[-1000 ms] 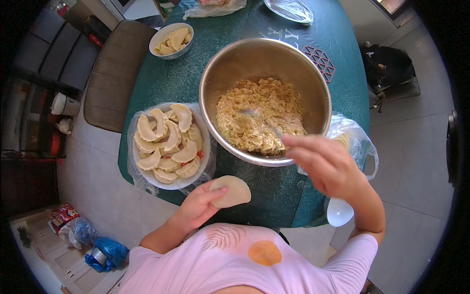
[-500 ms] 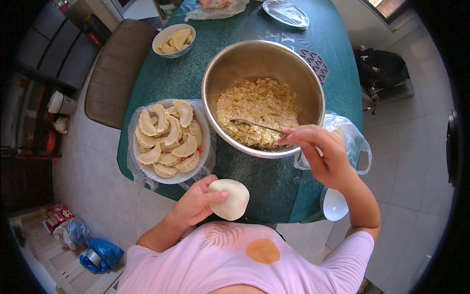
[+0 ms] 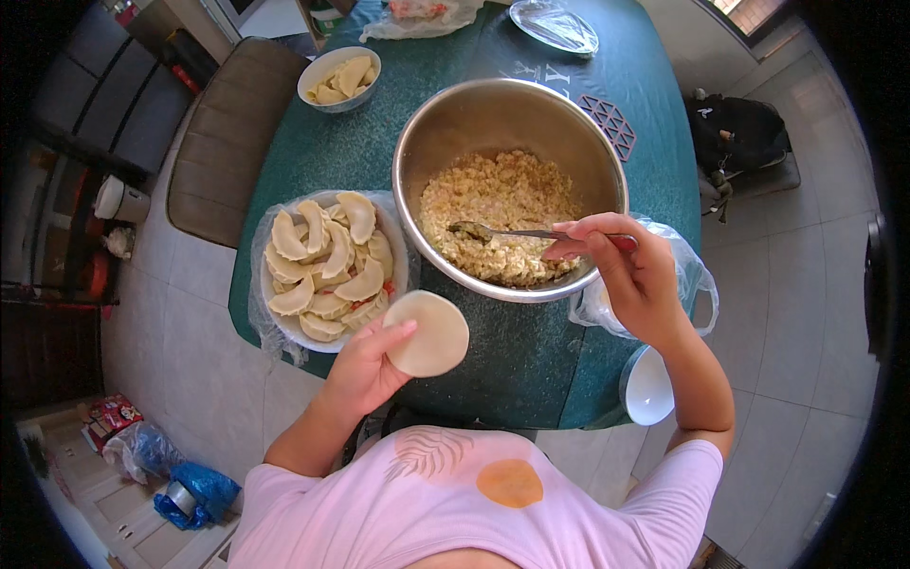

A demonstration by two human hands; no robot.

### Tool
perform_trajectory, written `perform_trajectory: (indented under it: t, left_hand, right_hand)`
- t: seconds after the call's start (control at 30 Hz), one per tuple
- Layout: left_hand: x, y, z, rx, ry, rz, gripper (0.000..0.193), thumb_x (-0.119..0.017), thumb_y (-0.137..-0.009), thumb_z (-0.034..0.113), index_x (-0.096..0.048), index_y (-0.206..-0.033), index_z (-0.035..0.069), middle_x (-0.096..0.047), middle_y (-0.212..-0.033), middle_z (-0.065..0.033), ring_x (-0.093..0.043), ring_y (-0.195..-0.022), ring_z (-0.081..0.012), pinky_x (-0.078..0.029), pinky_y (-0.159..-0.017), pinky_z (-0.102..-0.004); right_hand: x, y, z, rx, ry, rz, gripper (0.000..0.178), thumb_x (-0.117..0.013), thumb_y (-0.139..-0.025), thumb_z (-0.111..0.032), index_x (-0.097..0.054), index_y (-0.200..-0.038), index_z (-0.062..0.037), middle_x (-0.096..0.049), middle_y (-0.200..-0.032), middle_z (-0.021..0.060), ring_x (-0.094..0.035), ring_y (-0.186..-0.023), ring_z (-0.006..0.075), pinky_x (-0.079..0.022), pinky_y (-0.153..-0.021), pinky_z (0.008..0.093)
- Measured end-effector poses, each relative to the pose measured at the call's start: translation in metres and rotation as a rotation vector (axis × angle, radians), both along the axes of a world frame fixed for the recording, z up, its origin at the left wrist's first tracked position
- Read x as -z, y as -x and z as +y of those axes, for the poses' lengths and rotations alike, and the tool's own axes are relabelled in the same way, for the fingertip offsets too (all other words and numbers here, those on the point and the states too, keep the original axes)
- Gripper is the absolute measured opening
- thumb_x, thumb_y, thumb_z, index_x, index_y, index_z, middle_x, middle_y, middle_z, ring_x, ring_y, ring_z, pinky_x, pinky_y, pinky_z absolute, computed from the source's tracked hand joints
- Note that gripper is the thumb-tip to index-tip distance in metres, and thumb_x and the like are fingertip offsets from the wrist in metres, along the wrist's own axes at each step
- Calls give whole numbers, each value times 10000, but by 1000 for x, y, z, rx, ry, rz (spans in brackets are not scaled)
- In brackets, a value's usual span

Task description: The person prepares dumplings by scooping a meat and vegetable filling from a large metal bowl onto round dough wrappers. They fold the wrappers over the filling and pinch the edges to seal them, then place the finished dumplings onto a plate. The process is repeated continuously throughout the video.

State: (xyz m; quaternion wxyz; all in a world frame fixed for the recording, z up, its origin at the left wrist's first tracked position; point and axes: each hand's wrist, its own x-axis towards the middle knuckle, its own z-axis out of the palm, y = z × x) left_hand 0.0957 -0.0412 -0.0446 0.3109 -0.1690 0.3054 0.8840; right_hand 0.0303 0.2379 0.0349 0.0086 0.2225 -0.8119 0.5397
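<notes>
My left hand (image 3: 365,365) pinches a round, pale dumpling wrapper (image 3: 431,334) by its left edge, flat side up, over the near table edge. In my right hand (image 3: 630,275) is a metal spoon (image 3: 531,233), gripped by its handle. Its bowl rests in the crumbly yellowish filling (image 3: 502,194) inside a large steel mixing bowl (image 3: 413,142). Just beyond my left hand, a plastic-lined white bowl (image 3: 406,256) holds several folded dumplings (image 3: 332,251), with bits of red showing between them.
A smaller bowl of dumplings (image 3: 343,80) stands at the far left. Right of the steel bowl lie a clear plastic bag (image 3: 697,284) and a white bowl (image 3: 649,389) at the table's edge. A lattice trivet (image 3: 609,126) and a wrapped plate (image 3: 555,26) are farther back.
My left hand has raised the wrapper and carried it forward, nearer the dumplings. My right hand has shifted slightly, and more of the spoon now shows above the filling.
</notes>
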Motion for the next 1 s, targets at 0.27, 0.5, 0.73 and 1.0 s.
perform_trajectory:
  t: [0.27, 0.5, 0.73, 1.0]
  left_hand:
    - [-25, 17, 6, -37, 20, 167, 401, -470, -931, 96, -373, -1296, -37, -501, -1274, -177, -516, -1179, -273, -448, -981, -426]
    - [-25, 15, -1, -6, 9, 96, 438, -456, -934, 166, -370, -1299, -63, -500, -1269, -220, -502, -1195, -319, -424, -1002, -447]
    - [-33, 27, 2, -66, -84, 34, 439, -432, -940, 153, -364, -1321, -53, -480, -1303, -213, -479, -1217, -317, -376, -1040, -468]
    - [-46, 68, 44, -164, -158, 28, 398, -344, -965, 120, -362, -1309, -79, -463, -1312, -228, -460, -1227, -324, -353, -1058, -474]
  right_hand:
    - [13, 12, 5, 63, 269, -334, 173, -452, -971, -98, -545, -1055, 21, -657, -936, 172, -684, -839, 220, -556, -762, 299]
    - [20, 27, 13, 305, 440, -610, 225, -477, -966, -162, -517, -1037, 47, -655, -921, 208, -686, -848, 237, -567, -755, 279]
    - [15, 27, 31, 423, 480, -533, 213, -479, -961, -138, -528, -1037, 55, -656, -941, 223, -685, -853, 256, -571, -760, 285]
    - [-25, 26, 65, 359, 590, -317, 236, -446, -968, -122, -548, -1061, 69, -649, -964, 245, -680, -883, 281, -570, -788, 317]
